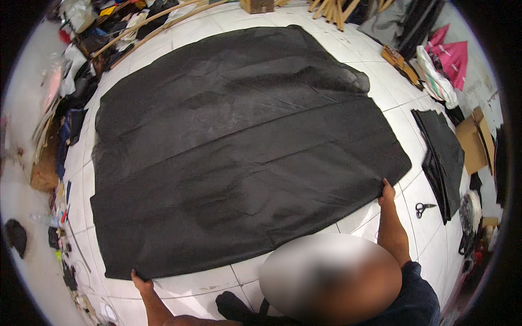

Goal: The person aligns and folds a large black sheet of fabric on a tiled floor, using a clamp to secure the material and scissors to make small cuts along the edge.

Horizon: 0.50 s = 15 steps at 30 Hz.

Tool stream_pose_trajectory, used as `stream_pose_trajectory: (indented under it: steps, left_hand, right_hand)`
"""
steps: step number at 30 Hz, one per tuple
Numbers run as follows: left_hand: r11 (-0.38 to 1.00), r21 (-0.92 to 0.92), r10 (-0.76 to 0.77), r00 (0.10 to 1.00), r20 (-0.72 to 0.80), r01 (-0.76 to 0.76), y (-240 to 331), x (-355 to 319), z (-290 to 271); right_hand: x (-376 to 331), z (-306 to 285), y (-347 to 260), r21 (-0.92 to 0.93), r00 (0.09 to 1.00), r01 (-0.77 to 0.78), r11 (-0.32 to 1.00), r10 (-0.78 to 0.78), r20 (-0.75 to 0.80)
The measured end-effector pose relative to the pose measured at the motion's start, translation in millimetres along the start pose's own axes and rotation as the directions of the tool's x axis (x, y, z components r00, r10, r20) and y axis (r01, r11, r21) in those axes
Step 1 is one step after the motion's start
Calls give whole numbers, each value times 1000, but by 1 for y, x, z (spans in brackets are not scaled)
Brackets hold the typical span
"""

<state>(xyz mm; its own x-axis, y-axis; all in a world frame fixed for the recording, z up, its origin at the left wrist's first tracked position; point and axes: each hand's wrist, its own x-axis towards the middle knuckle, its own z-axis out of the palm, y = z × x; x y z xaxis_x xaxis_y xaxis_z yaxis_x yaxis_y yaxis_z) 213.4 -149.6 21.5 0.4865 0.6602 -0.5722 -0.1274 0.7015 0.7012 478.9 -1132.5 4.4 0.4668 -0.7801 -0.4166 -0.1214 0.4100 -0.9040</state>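
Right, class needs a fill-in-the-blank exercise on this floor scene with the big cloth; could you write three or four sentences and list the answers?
1. The large sheet of fabric spread on the floor is ____ in colour.
2. The left hand and the right hand each grip the sheet at a near ____.
3. The floor is covered in white ____.
4. On the floor right of the right hand lies a pair of ____.

Missing words: black; corner; tiles; scissors
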Motion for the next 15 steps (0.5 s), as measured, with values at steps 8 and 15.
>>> stream_pose_trajectory:
  steps: [8,15]
  left_hand:
    - [991,135,-1,1000,-21,4,-36,-53,-45]
    - [987,115,140,947,-288,-111,4,-64,-38]
  right_hand:
    - [97,-69,-78,-369,977,199,908,-156,144]
    - [43,45,-135,-523,491,695,-493,-206,846]
